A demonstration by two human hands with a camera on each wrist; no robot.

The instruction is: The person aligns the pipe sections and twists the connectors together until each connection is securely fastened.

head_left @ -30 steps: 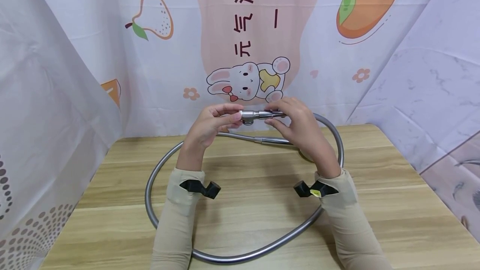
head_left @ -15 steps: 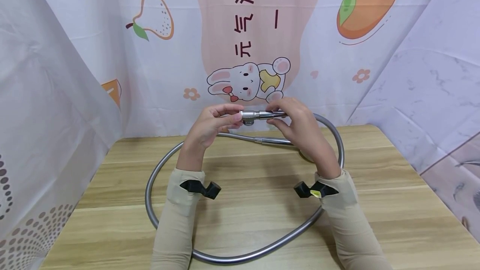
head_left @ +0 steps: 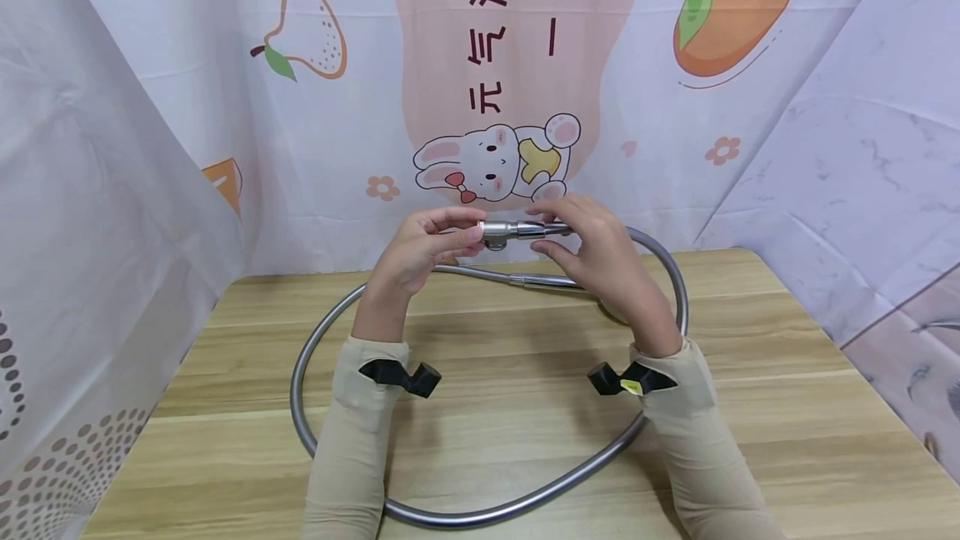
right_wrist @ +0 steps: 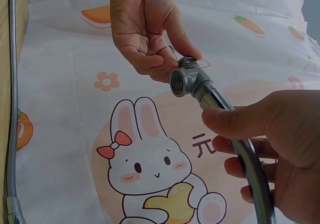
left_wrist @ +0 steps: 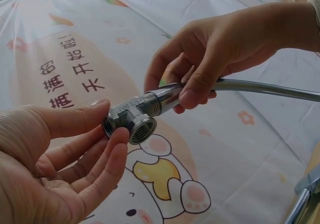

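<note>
A metal T-shaped pipe fitting (left_wrist: 129,118) with threaded openings is pinched at one end by my left hand (head_left: 420,250), thumb on one side and fingers on the other. Its side opening (right_wrist: 181,82) shows inner threads. The chrome end nut (left_wrist: 167,96) of a grey metal shower hose (head_left: 480,517) sits in line on the other end, with some outer thread showing between them. My right hand (head_left: 600,244) has thumb and fingers around that nut and the hose just behind it. Both hands are raised over the table's far edge.
The hose loops widely over the wooden table (head_left: 510,390) and passes under both forearms. At the back lies a chrome shower handle (head_left: 551,282), its head partly hidden behind the right wrist. A printed curtain (head_left: 322,148) hangs behind.
My right thumb and fingers shift slightly along and around the nut, a little farther apart now. The left hand and the fitting stay in place.
</note>
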